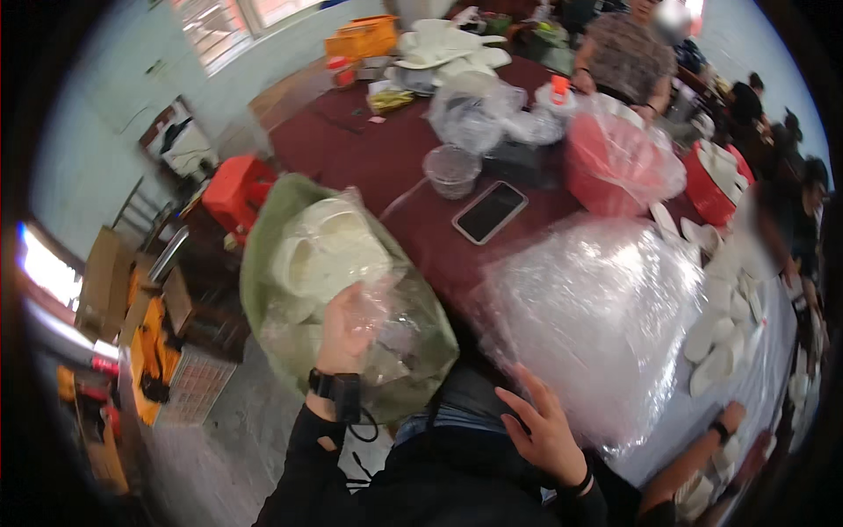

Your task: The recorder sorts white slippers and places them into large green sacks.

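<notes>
A green sack [263, 255] stands at my left with its mouth wide, holding white shoe-shaped pieces [329, 246] wrapped in clear plastic bags. My left hand [349, 325] reaches into the sack's mouth against the crinkled clear plastic [399, 329]. Its fingertips are blurred and partly behind film, so its grip does not show. On the table's near right lies a broad, shiny pile of clear plastic bags [597, 316]. Just at the pile's near edge hovers my right hand [546, 432], fingers spread, with nothing in it.
The dark red table [325, 158] carries a phone [490, 212], a clear plastic tub [452, 171] and a bag-lined pink basin [606, 167]. White slippers [720, 347] cover a pale surface at right. Co-workers sit across and at right; one's hand [731, 415] is near. A red stool [235, 198] stands at left.
</notes>
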Demonstrator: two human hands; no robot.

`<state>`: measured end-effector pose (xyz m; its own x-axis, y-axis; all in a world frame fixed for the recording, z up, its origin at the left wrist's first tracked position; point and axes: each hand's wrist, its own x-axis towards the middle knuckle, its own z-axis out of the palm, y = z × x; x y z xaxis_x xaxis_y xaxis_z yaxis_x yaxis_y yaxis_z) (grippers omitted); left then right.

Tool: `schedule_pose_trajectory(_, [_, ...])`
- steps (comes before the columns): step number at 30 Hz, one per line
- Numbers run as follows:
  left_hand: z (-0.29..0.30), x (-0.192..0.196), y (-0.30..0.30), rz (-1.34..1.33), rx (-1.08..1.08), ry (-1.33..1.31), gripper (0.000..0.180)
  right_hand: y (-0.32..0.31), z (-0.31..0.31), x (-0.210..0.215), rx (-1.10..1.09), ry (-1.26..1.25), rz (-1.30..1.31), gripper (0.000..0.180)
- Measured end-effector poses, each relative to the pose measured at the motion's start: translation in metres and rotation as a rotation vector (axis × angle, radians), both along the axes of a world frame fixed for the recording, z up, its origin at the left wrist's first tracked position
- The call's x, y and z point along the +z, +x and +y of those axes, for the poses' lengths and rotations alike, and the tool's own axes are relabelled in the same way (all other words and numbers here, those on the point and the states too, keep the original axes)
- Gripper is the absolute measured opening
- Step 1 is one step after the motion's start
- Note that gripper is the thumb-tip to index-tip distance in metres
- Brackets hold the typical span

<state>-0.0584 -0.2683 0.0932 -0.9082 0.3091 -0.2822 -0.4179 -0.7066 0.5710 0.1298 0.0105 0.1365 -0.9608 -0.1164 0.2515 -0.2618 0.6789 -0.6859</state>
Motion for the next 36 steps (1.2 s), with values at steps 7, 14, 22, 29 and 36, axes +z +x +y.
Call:
schedule_pose_trajectory(7, [-0.043, -0.027, -0.017, 0.021, 0.176, -0.017, 0.034, 0.021, 0.021, -0.009, -0.290, -0.170, 0.222, 0.044])
schedule_pose_trajectory(14, [-0.021, -0.024, -0.025, -0.019, 0.247, -0.032, 0.048, 0.034, 0.034, -0.006, -0.755, 0.093, 0.327, 0.036])
schedule_pose_trajectory(22, [-0.050, -0.055, -0.049, 0.070, -0.002, 0.086, 0.043, 0.024, 0.025, -0.015, -0.600, 0.286, 0.178, 0.045])
schedule_pose_trajectory(29, [-0.029, -0.043, -0.037, 0.029, 0.211, -0.283, 0.048, 0.010, 0.057, -0.026, -0.696, 0.494, -0.059, 0.071])
schedule_pose_trajectory(36, [-0.056, -0.043, -0.034, -0.132, 0.154, -0.394, 0.049, -0.007, 0.095, -0.035, -0.558, 0.311, -0.357, 0.078])
